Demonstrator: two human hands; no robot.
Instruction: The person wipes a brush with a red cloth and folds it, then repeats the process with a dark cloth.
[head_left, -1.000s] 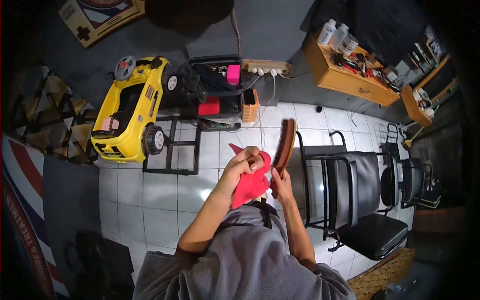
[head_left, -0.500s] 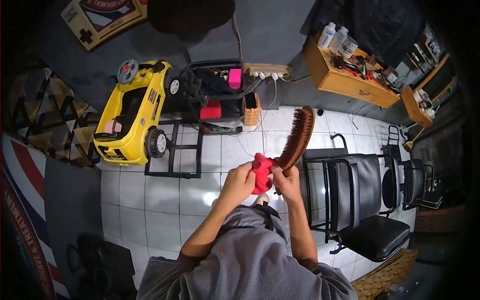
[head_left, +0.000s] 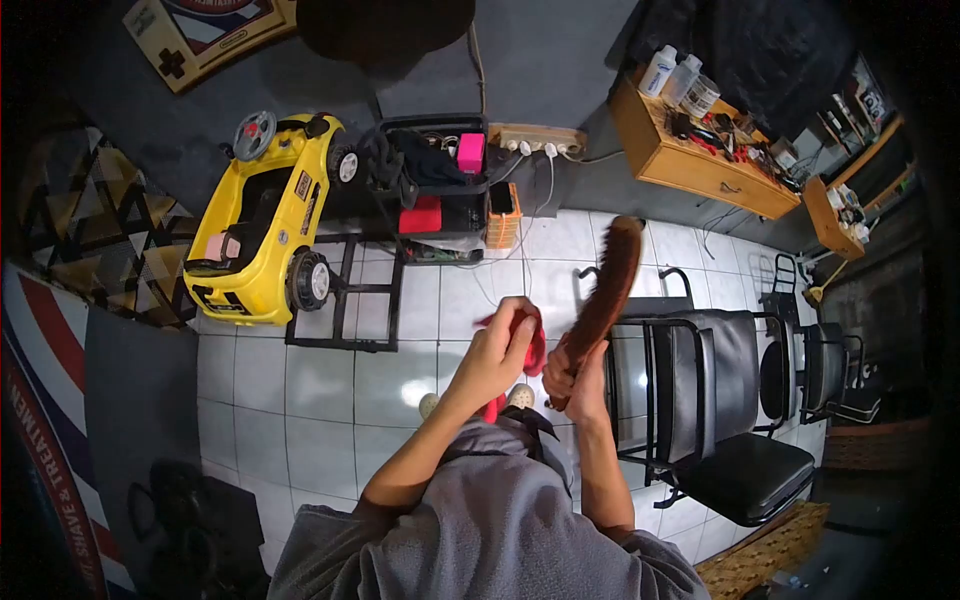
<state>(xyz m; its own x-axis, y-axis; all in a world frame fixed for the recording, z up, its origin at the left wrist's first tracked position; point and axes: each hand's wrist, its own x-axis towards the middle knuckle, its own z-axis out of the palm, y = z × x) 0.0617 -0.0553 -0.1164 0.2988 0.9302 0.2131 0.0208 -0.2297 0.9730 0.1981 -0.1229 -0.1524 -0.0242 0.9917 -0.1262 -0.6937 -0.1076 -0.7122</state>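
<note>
My left hand [head_left: 494,350] is closed on a crumpled red cloth [head_left: 536,352], part of which hangs below the fingers. Just to its right, my right hand [head_left: 584,384] grips a long curved brush [head_left: 607,290] by its lower end. The brush has a wooden back and dark brown bristles that face left, and it stands nearly upright, tilted to the right at the top. A small gap separates the cloth from the brush. Both hands are in front of my body above the tiled floor.
Black chairs [head_left: 735,400] stand at the right. A wooden drawer shelf [head_left: 690,165] with bottles and tools is on the far wall. At the left are a yellow toy car [head_left: 255,225], a black metal frame [head_left: 345,300] and a black cart [head_left: 430,185].
My left hand has turned over and drawn the cloth away from the brush. My right hand now wraps the handle lower down, and the brush has rotated slightly.
</note>
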